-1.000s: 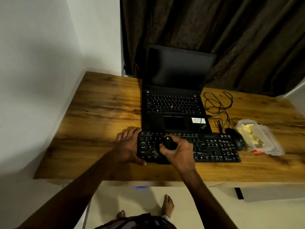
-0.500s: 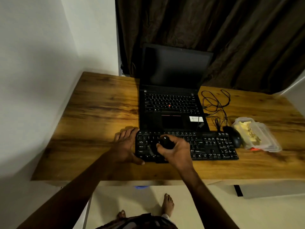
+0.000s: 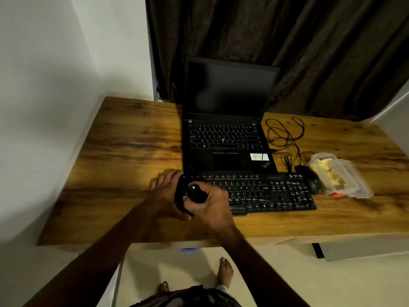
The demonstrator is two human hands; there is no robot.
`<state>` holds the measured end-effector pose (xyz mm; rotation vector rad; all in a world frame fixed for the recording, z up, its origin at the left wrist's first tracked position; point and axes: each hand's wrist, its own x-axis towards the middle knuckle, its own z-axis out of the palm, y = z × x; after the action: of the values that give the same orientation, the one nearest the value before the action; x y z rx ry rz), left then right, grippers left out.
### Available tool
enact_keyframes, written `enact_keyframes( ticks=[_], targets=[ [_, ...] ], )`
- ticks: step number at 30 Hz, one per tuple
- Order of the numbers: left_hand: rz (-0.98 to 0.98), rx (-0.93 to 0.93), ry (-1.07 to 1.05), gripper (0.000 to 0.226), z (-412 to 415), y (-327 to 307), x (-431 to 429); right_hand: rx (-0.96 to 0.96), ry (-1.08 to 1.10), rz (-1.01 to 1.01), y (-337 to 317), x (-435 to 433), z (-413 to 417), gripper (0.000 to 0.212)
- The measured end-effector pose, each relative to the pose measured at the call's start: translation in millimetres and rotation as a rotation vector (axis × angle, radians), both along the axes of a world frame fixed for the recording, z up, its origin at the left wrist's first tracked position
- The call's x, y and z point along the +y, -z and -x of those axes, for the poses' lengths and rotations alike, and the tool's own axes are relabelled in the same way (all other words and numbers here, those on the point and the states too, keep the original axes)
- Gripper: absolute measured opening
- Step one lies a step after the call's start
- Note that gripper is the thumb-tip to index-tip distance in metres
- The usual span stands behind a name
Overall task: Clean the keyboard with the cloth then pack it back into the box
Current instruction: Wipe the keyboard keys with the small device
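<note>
Black keyboard (image 3: 265, 193) lies crosswise near-centre on the wooden desk (image 3: 124, 151), its far edge right up against the near edge of the open laptop (image 3: 225, 138), which has a dark screen. A strip of wood runs between its near edge and the desk's near edge. L hand (image 3: 164, 196) sits at the keyboard's L end, 4 fingers laid fairly straight toward the far side, thumb by the near-L corner, nothing pinched. R hand (image 3: 210, 204) is over the L part of the keys, fingers curled tight round a dark bunched cloth (image 3: 194, 192), w/ a small pale spot showing on top. A wide stretch of wood lies btwn the L hand and the wall (image 3: 44, 107) at the L edge. The R side is tighter: mouse (image 3: 309, 181) just beside the keyboard's R end, clear plastic container (image 3: 345, 176) just R of that, looped cable (image 3: 285, 138) farther back, R of the laptop. Curtain (image 3: 287, 41) hangs behind the far edge.
</note>
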<state>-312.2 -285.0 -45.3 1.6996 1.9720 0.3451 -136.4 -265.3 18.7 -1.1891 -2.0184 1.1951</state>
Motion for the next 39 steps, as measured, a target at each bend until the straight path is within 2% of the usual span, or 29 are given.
enact_keyframes(
  ticks=[6,9,13,16,21,26,32,37,39],
  targets=[
    [-0.010,-0.032,-0.011,0.147,4.7,10.7,-0.2,-0.081,0.145,-0.034,4.1,19.4,-27.4,0.014],
    [0.010,-0.013,-0.011,0.148,4.4,11.7,1.3,-0.114,0.102,-0.053,1.1,14.4,-19.8,0.016],
    [0.018,-0.002,-0.005,0.150,3.7,8.3,3.1,-0.051,0.005,-0.033,-3.0,-2.1,4.0,0.013],
    [0.013,0.007,0.000,0.148,3.9,8.5,3.2,-0.025,0.037,0.014,-3.7,2.1,4.4,0.012],
    [-0.026,-0.028,0.009,0.149,6.7,15.6,0.4,-0.092,0.164,-0.025,-5.9,22.7,-29.0,0.010],
    [-0.004,-0.033,-0.005,0.151,5.7,13.5,0.8,-0.122,0.109,-0.057,-7.3,20.6,-29.7,0.005],
    [0.009,-0.032,0.002,0.149,6.9,12.9,-0.1,-0.009,0.110,0.057,-12.6,13.6,-15.3,0.009],
    [-0.040,-0.026,0.004,0.148,5.9,10.7,-0.9,-0.094,0.188,-0.026,-16.7,30.4,-55.5,0.023],
    [-0.042,-0.040,-0.001,0.148,5.8,9.7,-1.4,-0.125,0.204,-0.065,-17.0,33.6,-63.8,0.021]
  ],
)
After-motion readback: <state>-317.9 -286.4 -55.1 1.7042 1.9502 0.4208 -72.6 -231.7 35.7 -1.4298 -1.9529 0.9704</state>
